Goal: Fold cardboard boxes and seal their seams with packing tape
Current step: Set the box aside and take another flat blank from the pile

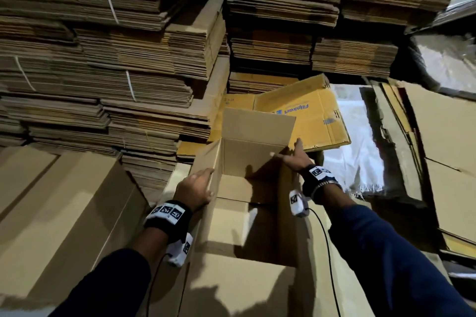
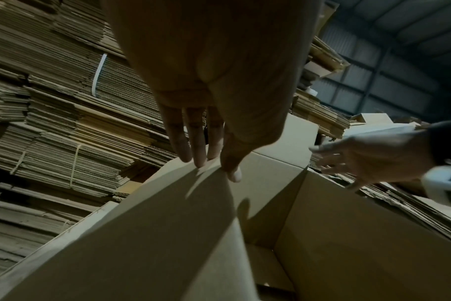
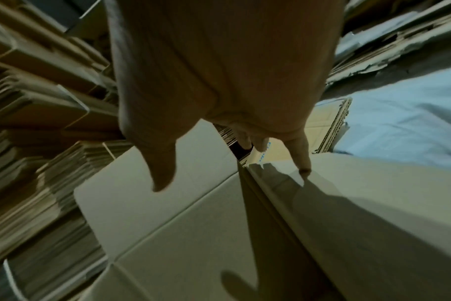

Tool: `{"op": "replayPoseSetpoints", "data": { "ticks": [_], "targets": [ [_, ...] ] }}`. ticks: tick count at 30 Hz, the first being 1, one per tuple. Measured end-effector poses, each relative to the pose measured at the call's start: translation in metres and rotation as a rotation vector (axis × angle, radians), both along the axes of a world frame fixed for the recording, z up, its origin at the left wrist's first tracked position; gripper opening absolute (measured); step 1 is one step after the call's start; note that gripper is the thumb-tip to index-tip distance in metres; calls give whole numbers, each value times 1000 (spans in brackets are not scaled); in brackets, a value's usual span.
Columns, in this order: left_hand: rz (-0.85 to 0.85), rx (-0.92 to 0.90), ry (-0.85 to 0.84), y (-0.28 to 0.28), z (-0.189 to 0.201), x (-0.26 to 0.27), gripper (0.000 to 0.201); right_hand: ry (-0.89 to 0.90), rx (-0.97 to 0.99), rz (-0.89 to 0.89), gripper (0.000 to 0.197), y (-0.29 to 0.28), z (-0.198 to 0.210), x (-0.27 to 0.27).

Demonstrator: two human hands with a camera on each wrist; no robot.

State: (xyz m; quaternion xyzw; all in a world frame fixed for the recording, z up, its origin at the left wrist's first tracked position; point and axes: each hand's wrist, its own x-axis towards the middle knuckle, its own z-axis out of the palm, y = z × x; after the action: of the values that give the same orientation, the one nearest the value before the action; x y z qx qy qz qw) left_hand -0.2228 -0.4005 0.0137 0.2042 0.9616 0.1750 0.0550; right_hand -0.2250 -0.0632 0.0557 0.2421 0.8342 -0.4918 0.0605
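An open brown cardboard box stands in front of me with its top flaps up. Its far flap rises upright. My left hand rests on the left flap, straight fingers along its top edge and the thumb on the inner side. My right hand reaches to the far right corner with fingers spread. There one fingertip touches the right flap, and the thumb hangs free over the box. Neither hand holds anything. I see no tape.
Tall stacks of strapped, flattened cardboard wall off the back and left. A large closed carton sits at my left. A yellow printed flat box leans behind the open box. White plastic sheet and flat cartons lie to the right.
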Motion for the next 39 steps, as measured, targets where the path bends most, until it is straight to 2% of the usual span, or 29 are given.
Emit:
{"op": "replayPoseSetpoints", "data": {
  "ticks": [2, 3, 4, 7, 8, 11, 13, 15, 17, 20, 21, 25, 26, 28, 31, 33, 36, 39],
  "targets": [
    [18, 14, -18, -5, -8, -3, 78, 86, -152, -85, 153, 2, 7, -17],
    [36, 27, -35, -7, -7, -3, 81, 119, -198, -116, 157, 3, 10, -23],
    [55, 46, -42, -7, -6, -5, 83, 141, -226, -140, 150, 3, 12, -27],
    [58, 81, -80, -11, 2, -8, 82, 234, -270, -141, 99, 4, 12, -28],
    [57, 94, -88, -12, 4, -7, 80, 240, -259, -143, 90, 4, 12, -26],
    [28, 59, -136, -21, 2, -3, 71, 167, -35, -126, 89, 5, -6, -16],
    [-11, 69, -234, -30, 0, 2, 76, 75, 269, 21, 62, 7, -24, -9],
    [-50, 105, -304, -44, -7, 5, 97, -28, 574, 250, 42, 3, -38, -2],
    [34, 112, -339, -70, -30, 0, 109, -171, 728, 393, 44, -10, -45, 3],
    [174, 184, -426, -114, -63, -5, 109, -267, 736, 398, 46, -25, -40, 6],
    [166, 197, -439, -121, -46, 4, 103, -256, 720, 382, 43, -26, -37, 7],
    [167, 343, -448, -131, 17, 29, 51, -196, 594, 372, 28, -27, -19, 18],
    [165, 434, -461, -131, 28, 30, 49, -201, 578, 355, 30, -30, -15, 24],
    [127, 545, -482, -127, 62, 39, 55, -201, 554, 294, 40, -33, -12, 38],
    [-11, 514, -473, -113, 103, 57, 76, -212, 540, 225, 52, -45, -3, 68],
    [-136, 494, -483, -95, 116, 76, 88, -229, 526, 189, 56, -51, -1, 89],
    [-284, 454, -466, -63, 96, 100, 92, -230, 507, 140, 57, -63, -2, 125],
    [-375, 300, -441, -40, 56, 127, 92, -250, 513, 59, 48, -65, -14, 168]
  ]
}}
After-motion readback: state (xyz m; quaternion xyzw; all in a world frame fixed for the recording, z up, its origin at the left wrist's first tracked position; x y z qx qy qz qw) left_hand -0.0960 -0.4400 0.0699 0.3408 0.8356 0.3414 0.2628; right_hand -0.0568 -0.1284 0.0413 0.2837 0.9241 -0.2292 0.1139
